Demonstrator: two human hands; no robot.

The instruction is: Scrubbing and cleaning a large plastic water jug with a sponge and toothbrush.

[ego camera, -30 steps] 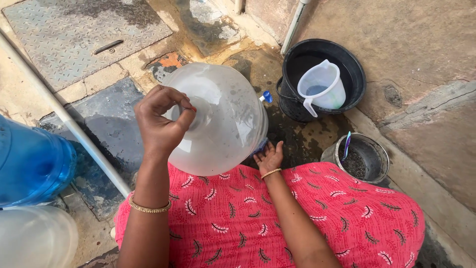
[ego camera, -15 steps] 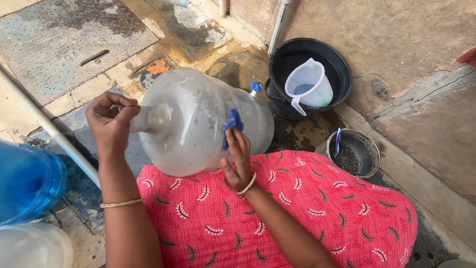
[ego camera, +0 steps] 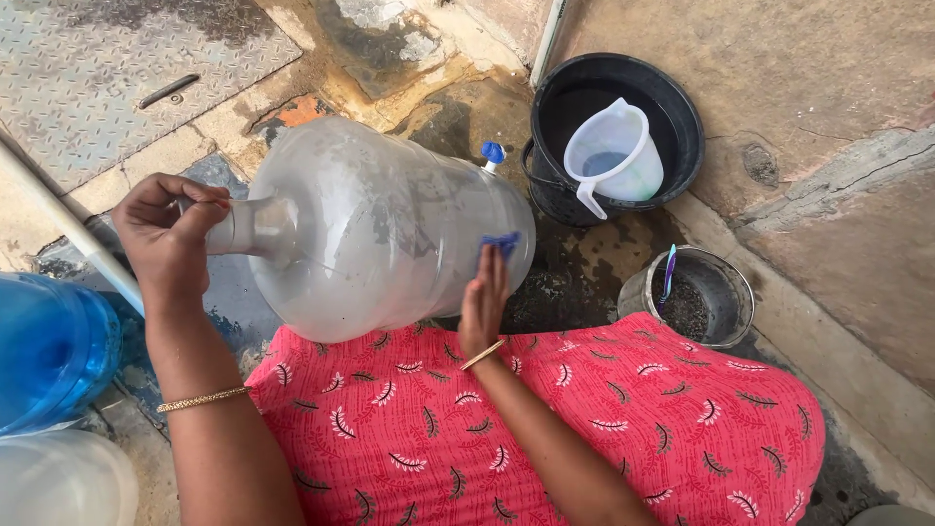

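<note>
A big clear plastic water jug lies on its side across my red patterned lap. My left hand grips its neck at the mouth on the left. My right hand presses a small blue scrub pad flat against the jug's side near its base. A small blue tap sticks out of the jug by the base.
A black bucket holds water and a white jug-shaped mug at the upper right. A small metal pot with a toothbrush stands beside my knee. A blue water jug and another clear one stand at the left, near a white pipe.
The jug has tipped from mouth-up to lying sideways, neck to the left. My right hand came up from beneath it with the blue pad and now rubs its side.
</note>
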